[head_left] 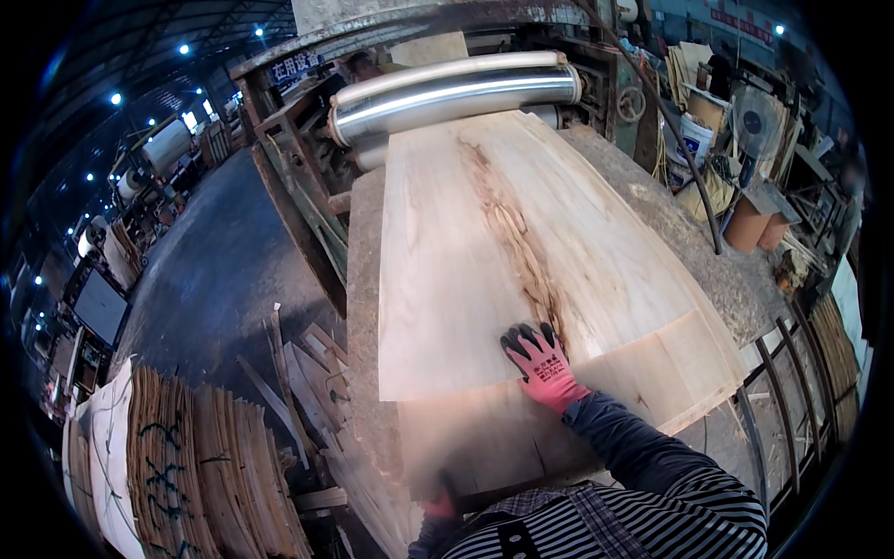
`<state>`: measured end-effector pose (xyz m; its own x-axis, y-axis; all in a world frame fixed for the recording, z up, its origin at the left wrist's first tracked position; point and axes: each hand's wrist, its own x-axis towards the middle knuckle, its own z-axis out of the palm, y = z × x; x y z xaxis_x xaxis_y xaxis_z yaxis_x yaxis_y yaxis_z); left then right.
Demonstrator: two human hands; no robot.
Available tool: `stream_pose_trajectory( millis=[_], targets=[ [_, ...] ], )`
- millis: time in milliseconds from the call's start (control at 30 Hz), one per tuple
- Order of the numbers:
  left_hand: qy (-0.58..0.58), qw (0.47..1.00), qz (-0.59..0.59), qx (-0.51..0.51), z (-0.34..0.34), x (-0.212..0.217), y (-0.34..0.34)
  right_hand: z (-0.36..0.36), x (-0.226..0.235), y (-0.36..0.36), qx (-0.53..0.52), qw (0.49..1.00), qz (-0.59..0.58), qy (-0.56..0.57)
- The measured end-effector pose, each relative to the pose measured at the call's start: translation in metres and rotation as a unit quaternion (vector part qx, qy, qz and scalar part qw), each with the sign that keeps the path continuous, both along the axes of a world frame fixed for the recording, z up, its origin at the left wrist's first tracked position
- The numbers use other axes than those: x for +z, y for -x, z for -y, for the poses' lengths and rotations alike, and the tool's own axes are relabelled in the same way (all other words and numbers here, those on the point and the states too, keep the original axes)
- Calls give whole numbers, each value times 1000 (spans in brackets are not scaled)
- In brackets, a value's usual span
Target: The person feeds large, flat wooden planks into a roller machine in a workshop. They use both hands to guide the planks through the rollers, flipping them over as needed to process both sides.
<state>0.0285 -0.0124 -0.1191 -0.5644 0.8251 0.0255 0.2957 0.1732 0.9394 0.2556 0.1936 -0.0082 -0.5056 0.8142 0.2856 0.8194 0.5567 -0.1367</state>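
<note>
My right hand (548,371), in a pink glove with black fingertips, lies with its fingers stretched out on a thin wood veneer sheet (438,252). A brown, knotty streak runs lengthwise through this pale sheet. Its far end reaches a shiny metal roller (456,101). More veneer (466,438) lies underneath and sticks out towards me. My left hand (441,503), also gloved in pink, is low at the near left corner of the stack. Blur and shadow hide its fingers, so I cannot tell whether it grips an edge.
The rollers sit in a rusty machine frame (321,158) above a worn bed (365,270). Bundled veneer (214,466) stands at lower left beside loose wood strips (321,391). On the right are metal bars (799,401), a white bucket (691,140) and a slanting pole (666,116).
</note>
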Motion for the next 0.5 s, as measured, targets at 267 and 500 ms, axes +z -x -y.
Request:
stream_pose_trajectory(
  millis=[267,500],
  targets=[
    [-11,999,-31,33,12,-80,29,1,2,0,1,1000,10,-12],
    [80,990,93,-64,-6,67,-17,-2,-6,-2,-8,1000,14,-9]
  ],
)
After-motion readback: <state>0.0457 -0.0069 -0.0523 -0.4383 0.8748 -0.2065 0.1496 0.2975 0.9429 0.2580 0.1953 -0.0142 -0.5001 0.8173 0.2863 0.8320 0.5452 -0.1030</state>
